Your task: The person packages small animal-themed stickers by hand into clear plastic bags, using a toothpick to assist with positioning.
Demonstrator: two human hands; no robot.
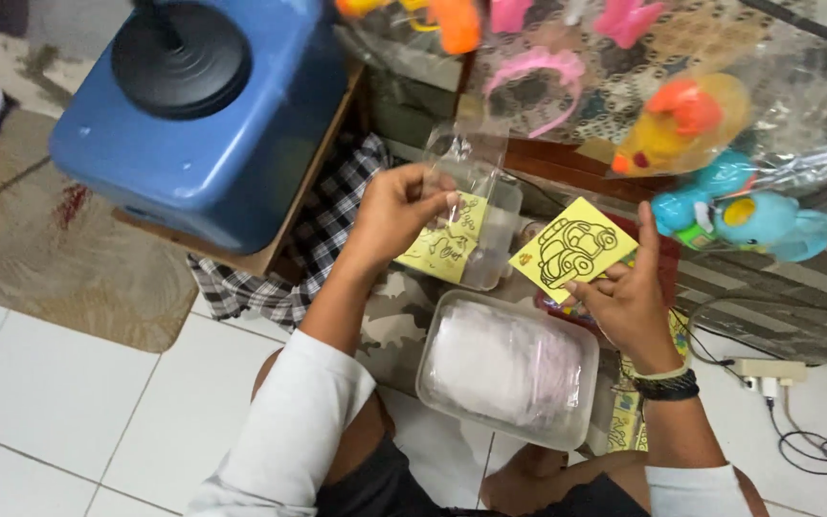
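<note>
A person sitting on a white tiled floor (59, 383) is working with both hands over the lap. The left hand (396, 213) is pinching the upper edge of a clear plastic sleeve (476, 206), thumb and fingers closed on it, holding it upright; a yellow card with black line drawings (447, 247) is sitting inside the lower part of the sleeve. The right hand (630, 302), wearing dark and pale bands at the wrist, is gripping a second yellow card printed with a black cartoon car (573, 247) by its lower corner, holding it tilted like a diamond just beside the sleeve but not touching it.

Below the two hands, a clear plastic tub (507, 369) holding a stack of clear sleeves is resting on camouflage cloth over the person's legs. A black-and-white checked cloth (323, 230) is lying to the left of the forearm, tucked under a wooden board carrying a large blue container with a black round lid (193, 115). Along the top edge of the view, bagged plastic toys are lying in a row: a pink headband (538, 72), an orange and yellow duck (681, 120) and a turquoise toy (748, 220). A white power strip (766, 369) with cables is lying on the floor at the right.
</note>
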